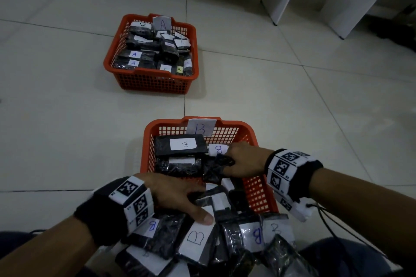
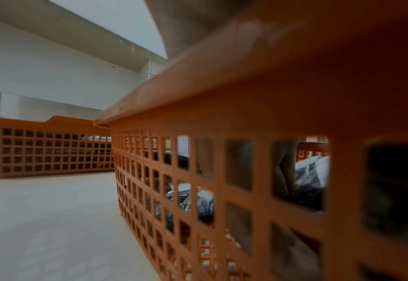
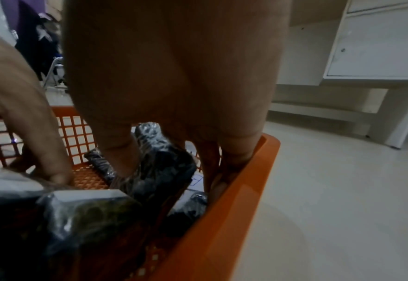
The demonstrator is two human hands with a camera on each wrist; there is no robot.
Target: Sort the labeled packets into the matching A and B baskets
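Tiled floor [image 1: 67, 119] fills most of the head view. Upper centre of the frame: orange basket A [image 1: 155, 83], carrying an "A" card on its far rim and filled with dark packets labelled A. Lower centre: orange basket B [image 1: 157, 128], with a "B" card on its far rim, holding several dark packets, the topmost showing a white B label. Bottom of the frame: a loose pile of packets [image 1: 225, 243], several showing B labels, lying against and over the near rim of basket B.

Left hand [image 1: 177, 193]: lower left of centre, fingers spread and fairly straight, lying flat on the pile, thumb resting on a packet with a large B label [image 1: 195, 240]. No packet is enclosed.

Right hand [image 1: 244, 161]: right of centre, inside basket B, fingers curled and pinching a dark packet [image 1: 217, 167], which sits within the basket just above the others.
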